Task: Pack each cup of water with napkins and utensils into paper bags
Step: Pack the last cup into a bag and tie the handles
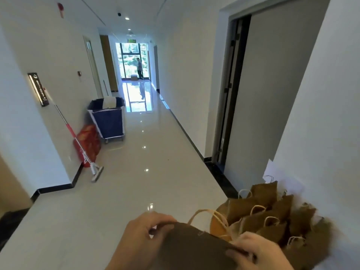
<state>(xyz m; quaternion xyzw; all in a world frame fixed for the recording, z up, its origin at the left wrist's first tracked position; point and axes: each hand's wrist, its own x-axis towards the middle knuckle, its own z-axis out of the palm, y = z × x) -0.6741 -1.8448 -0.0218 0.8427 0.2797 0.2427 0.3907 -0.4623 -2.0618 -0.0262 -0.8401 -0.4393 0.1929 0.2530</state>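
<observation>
Brown paper bag (194,248) between left grip (144,236) and right grip (259,254), both pinching its upper edge.

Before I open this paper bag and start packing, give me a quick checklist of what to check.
1. Grip: left hand and right hand both hold the brown paper bag: ok.
2. Bag mouth open: it looks flat: not ok.
3. Cup of water at hand: none in view: cannot tell.
4. Napkins and utensils at hand: none in view: cannot tell.
5. Spare bags: pile of paper bags beside the wall: ok.
</observation>
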